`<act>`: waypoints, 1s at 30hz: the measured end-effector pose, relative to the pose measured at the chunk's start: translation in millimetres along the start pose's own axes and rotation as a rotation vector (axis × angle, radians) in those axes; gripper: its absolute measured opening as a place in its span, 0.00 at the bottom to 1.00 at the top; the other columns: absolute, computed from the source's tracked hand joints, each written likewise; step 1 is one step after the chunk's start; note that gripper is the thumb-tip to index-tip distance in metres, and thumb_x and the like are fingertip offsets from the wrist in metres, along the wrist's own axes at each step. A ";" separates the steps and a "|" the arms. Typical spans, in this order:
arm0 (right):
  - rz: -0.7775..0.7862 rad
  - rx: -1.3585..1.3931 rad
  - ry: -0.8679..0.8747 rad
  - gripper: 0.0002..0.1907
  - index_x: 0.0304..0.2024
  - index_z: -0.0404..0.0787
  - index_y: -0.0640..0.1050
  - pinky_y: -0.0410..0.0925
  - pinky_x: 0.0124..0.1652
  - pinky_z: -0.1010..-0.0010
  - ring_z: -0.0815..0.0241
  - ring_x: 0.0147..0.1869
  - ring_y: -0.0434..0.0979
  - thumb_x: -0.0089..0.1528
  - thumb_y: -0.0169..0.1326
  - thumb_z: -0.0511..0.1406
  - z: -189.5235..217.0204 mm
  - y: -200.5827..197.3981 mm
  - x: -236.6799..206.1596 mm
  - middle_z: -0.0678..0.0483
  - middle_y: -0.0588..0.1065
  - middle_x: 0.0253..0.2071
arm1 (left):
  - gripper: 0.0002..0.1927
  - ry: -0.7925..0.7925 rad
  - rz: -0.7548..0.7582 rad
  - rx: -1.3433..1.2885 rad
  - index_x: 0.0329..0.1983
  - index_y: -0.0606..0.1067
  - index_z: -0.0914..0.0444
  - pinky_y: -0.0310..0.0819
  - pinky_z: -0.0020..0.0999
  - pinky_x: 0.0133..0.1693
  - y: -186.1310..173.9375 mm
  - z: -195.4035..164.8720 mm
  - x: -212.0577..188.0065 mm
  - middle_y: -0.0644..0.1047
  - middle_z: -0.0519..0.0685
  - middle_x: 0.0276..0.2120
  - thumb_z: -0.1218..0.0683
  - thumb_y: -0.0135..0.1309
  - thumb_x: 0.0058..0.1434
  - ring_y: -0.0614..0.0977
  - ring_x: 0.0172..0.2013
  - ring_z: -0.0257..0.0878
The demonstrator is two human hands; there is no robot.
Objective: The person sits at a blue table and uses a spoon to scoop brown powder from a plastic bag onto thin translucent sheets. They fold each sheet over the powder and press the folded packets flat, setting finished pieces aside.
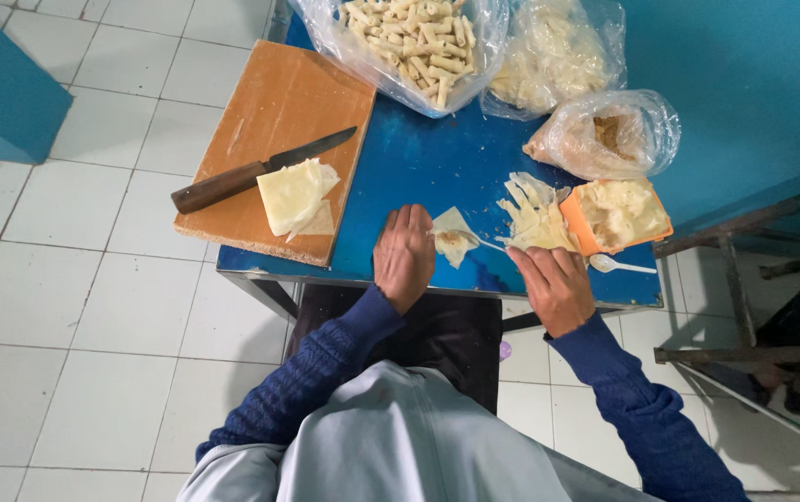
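A: Report the position of both hands.

B: The left hand (404, 257) lies palm down at the near edge of the blue metal surface (437, 163), fingers together, fingertips resting on the left edge of a pale square dough wrapper (453, 234). The right hand (555, 286) is to its right. Its grip is closed on the handle of a thin silver spoon (485, 244), whose bowl sits on the wrapper over a small brown dab of filling.

A: Locate the wrapper.

B: It lies flat on the surface between the two hands, near the front edge.

A: List the surrounding items.

B: Just right of the wrapper: a loose stack of pale dough sheets (535, 216), touching an orange rectangular tray (621, 214) holding more pale material. A white plastic spoon (619, 266) lies just near of the tray. Far right: a clear plastic bag with brown filling (609, 135). Far centre: a clear bag of finished pale rolls (414, 42), and beside it a second clear bag of pale sheets (553, 56). Left: a brown wooden cutting board (270, 102) overhangs the surface edge, carrying a wooden-handled knife (256, 172) and a folded stack of pale wrappers (296, 197), the knife blade touching the stack.
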State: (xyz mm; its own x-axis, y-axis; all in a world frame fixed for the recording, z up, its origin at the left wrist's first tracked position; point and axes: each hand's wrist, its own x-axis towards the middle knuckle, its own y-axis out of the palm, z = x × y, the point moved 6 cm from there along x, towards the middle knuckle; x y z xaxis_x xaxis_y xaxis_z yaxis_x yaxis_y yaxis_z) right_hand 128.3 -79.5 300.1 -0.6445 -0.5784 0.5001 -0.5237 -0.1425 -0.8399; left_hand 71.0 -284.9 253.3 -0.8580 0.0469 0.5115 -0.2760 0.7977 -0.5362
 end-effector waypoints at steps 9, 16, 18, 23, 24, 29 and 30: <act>-0.164 -0.161 0.386 0.09 0.49 0.43 0.83 0.62 0.49 0.60 0.51 0.45 0.68 0.70 0.56 0.28 -100.2 -21.3 -25.8 0.52 0.72 0.39 | 0.15 -0.012 -0.075 -0.225 0.44 0.67 0.67 0.74 0.47 0.37 -1.5 5.8 2.8 0.75 0.58 0.40 0.69 0.52 0.55 0.79 0.38 0.57; -0.287 -0.309 0.396 0.07 0.47 0.45 0.82 0.64 0.54 0.58 0.53 0.53 0.69 0.70 0.55 0.30 -146.4 -8.6 21.2 0.53 0.71 0.47 | 0.17 -0.048 -0.042 -0.319 0.46 0.68 0.67 0.76 0.40 0.36 0.8 7.1 0.3 0.75 0.57 0.38 0.71 0.54 0.54 0.80 0.36 0.50; -0.295 -0.139 0.338 0.09 0.43 0.43 0.79 0.61 0.61 0.42 0.50 0.52 0.73 0.60 0.58 0.30 -107.5 -0.4 29.4 0.48 0.73 0.45 | 0.17 -0.046 -0.036 -0.337 0.46 0.68 0.67 0.76 0.38 0.36 2.1 7.3 2.6 0.75 0.56 0.38 0.71 0.55 0.55 0.80 0.35 0.48; 0.013 0.367 0.425 0.07 0.37 0.40 0.80 0.66 0.43 0.55 0.42 0.43 0.73 0.57 0.63 0.34 -7.3 44.2 30.9 0.47 0.76 0.36 | 0.18 -0.055 -0.013 -0.375 0.46 0.69 0.67 0.76 0.35 0.36 4.8 11.0 3.0 0.75 0.55 0.37 0.72 0.56 0.55 0.80 0.35 0.44; 0.019 0.364 0.456 0.07 0.36 0.39 0.79 0.66 0.43 0.54 0.43 0.43 0.73 0.57 0.64 0.34 -1.3 46.2 29.7 0.47 0.75 0.35 | 0.18 -0.048 -0.011 -0.380 0.46 0.68 0.67 0.76 0.35 0.36 4.9 12.0 2.6 0.75 0.54 0.37 0.72 0.57 0.54 0.80 0.35 0.44; 0.047 0.344 0.577 0.06 0.34 0.39 0.77 0.66 0.44 0.55 0.44 0.44 0.74 0.60 0.62 0.32 2.6 59.1 28.3 0.47 0.75 0.34 | 0.19 -0.040 -0.004 -0.415 0.46 0.68 0.67 0.76 0.35 0.36 8.7 18.4 5.7 0.75 0.54 0.37 0.72 0.57 0.54 0.79 0.34 0.44; 0.010 0.354 0.555 0.06 0.34 0.39 0.76 0.67 0.44 0.56 0.44 0.44 0.75 0.61 0.62 0.32 3.5 58.8 29.1 0.48 0.75 0.35 | 0.19 -0.030 -0.006 -0.412 0.46 0.68 0.67 0.76 0.35 0.36 9.0 19.0 6.3 0.75 0.54 0.37 0.72 0.57 0.54 0.80 0.35 0.44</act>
State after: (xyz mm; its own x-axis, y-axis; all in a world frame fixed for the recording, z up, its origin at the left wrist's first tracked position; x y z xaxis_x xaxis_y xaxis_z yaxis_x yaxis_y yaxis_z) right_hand 80.8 -107.5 264.5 -0.8896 -0.0949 0.4468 -0.3621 -0.4497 -0.8165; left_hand 54.8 -288.9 238.8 -0.8708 0.0291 0.4909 -0.0898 0.9721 -0.2168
